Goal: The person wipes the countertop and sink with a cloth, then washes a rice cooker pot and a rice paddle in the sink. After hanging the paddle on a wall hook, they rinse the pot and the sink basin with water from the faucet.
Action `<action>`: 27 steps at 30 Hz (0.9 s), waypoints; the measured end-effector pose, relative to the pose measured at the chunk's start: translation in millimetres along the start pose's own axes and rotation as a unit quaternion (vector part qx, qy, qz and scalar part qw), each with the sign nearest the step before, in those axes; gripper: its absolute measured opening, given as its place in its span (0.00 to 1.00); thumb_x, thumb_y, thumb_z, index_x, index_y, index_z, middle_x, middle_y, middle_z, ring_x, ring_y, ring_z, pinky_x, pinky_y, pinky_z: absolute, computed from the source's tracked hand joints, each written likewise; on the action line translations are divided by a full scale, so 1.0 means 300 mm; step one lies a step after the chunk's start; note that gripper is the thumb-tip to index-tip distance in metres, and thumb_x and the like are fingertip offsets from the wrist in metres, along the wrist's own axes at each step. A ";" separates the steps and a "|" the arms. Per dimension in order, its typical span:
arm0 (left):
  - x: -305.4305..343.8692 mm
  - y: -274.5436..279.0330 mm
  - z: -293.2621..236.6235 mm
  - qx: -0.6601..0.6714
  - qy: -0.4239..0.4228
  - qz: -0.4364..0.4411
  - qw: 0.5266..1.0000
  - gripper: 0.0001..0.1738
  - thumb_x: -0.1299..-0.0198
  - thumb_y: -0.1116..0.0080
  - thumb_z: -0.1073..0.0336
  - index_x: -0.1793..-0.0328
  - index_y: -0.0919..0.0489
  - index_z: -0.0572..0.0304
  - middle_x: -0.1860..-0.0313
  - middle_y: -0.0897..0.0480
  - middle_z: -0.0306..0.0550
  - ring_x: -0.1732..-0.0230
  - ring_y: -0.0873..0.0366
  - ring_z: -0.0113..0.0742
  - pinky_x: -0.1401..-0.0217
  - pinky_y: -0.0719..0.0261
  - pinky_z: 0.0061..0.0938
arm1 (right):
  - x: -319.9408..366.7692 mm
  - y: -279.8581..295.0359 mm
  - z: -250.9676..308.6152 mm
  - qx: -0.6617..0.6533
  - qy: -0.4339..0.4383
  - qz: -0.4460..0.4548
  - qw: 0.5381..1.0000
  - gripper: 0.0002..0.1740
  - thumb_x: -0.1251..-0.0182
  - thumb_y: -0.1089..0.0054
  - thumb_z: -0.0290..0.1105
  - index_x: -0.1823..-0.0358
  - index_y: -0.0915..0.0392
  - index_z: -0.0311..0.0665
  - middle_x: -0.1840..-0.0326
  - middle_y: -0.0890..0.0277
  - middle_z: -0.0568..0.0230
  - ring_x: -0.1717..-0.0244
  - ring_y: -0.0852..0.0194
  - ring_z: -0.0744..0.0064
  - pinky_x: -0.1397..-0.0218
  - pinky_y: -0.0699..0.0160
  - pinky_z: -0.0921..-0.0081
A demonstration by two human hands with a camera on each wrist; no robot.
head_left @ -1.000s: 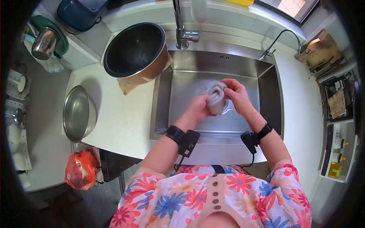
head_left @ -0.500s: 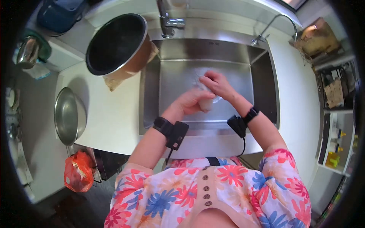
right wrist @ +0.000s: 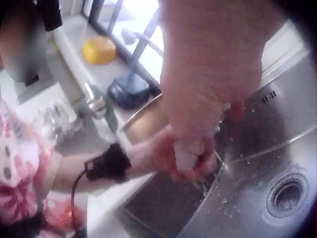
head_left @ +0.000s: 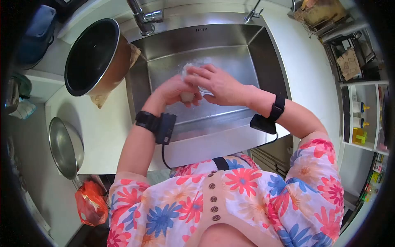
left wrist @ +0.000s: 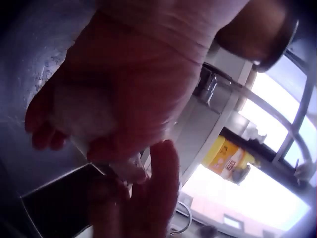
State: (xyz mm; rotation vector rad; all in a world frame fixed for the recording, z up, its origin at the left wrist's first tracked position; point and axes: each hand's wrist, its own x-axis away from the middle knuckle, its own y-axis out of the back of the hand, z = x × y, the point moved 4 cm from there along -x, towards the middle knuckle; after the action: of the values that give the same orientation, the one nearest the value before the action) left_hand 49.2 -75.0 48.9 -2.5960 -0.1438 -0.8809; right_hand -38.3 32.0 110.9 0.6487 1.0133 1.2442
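A whitish wet item (head_left: 187,96) is held over the sink by the left hand (head_left: 173,89), its fingers curled round it. In the left wrist view the pale item (left wrist: 84,111) lies in the palm of the left hand (left wrist: 133,74). The right hand (head_left: 220,85) reaches across it from the right, fingers bent over its upper part; in the right wrist view the right hand (right wrist: 208,79) covers much of the item (right wrist: 187,153). Whether the right fingers grip or only touch it is hard to see.
Around the hands is the steel sink (head_left: 230,53), with a drain (right wrist: 287,196). A tap (head_left: 144,18) stands behind it. Left on the counter are a large dark-lined pot (head_left: 92,57) and a steel bowl (head_left: 63,148); a red bag (head_left: 91,203) hangs below.
The head view has shifted and turned. Both hands have moved toward the sink's left side with the item, and the right hand now lies across it instead of pinching its edge.
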 end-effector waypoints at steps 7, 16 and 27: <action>0.004 -0.083 -0.041 -0.043 -0.020 0.097 0.994 0.08 0.58 0.40 0.74 0.74 0.28 0.56 0.86 0.34 0.34 0.90 0.43 0.22 0.89 0.51 0.21 | -0.053 -0.017 -0.012 0.119 0.028 0.051 0.991 0.21 0.49 0.45 0.33 0.51 0.29 0.43 0.53 0.29 0.63 0.53 0.29 0.63 0.54 0.28 0.68; -0.073 -0.066 0.090 -0.356 -0.014 -0.083 0.931 0.07 0.66 0.38 0.70 0.77 0.23 0.62 0.83 0.26 0.45 0.83 0.30 0.34 0.83 0.36 0.30 | 0.007 -0.229 -0.083 0.093 -0.149 0.204 0.963 0.10 0.50 0.43 0.35 0.68 0.23 0.39 0.69 0.20 0.52 0.66 0.19 0.56 0.65 0.21 0.62; 0.022 0.003 0.088 -0.679 -0.058 -0.169 0.712 0.11 0.58 0.38 0.59 0.70 0.18 0.55 0.69 0.19 0.55 0.64 0.20 0.52 0.62 0.22 0.42 | 0.012 -0.424 -0.092 -0.278 -0.337 0.331 0.837 0.13 0.60 0.34 0.32 0.72 0.22 0.35 0.80 0.24 0.58 0.76 0.24 0.68 0.79 0.28 0.70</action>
State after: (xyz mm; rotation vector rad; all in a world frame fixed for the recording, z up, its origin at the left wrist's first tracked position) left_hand 69.4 -65.5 33.5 -4.1173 0.0478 -1.2225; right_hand -4.9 1.9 -11.2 0.9083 -0.2144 1.6289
